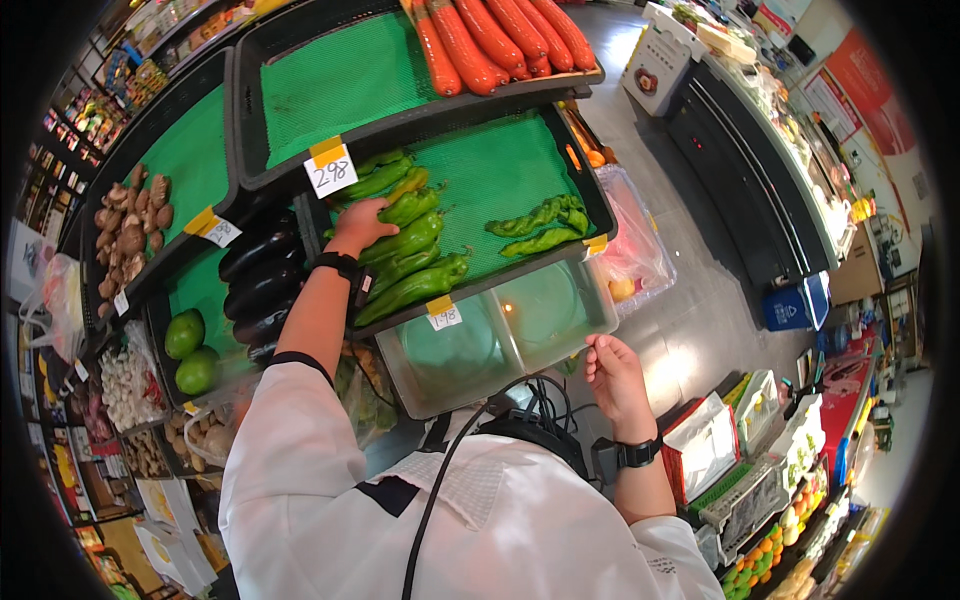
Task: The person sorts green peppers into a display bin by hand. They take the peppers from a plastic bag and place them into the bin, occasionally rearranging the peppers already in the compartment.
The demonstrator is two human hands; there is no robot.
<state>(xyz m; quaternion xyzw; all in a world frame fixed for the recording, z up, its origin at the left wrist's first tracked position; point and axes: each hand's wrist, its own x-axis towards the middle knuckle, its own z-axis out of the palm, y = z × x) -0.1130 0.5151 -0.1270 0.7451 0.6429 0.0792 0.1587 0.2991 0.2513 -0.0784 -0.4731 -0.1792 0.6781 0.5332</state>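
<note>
My left hand (361, 226) reaches into a black crate lined with green mesh. Its thumb and index finger close around the near end of a green pepper (409, 208); the other fingers are partly hidden. More long green peppers (417, 280) lie side by side below that hand, pointing right. A few wrinkled green peppers (541, 223) rest apart at the crate's right end. My right hand (619, 377) is raised by the near right corner of a clear plastic bin (450, 358), fingers curled in and thumb against them. I see nothing held in it.
Dark eggplants (262, 274) and two round green vegetables (192, 352) lie left. Mushrooms (131, 225) sit further left. Wrapped red-orange sausage-shaped items (487, 41) fill part of the upper crate (255, 169). A black cable (439, 487) crosses my chest. A dark display case (739, 161) stands right.
</note>
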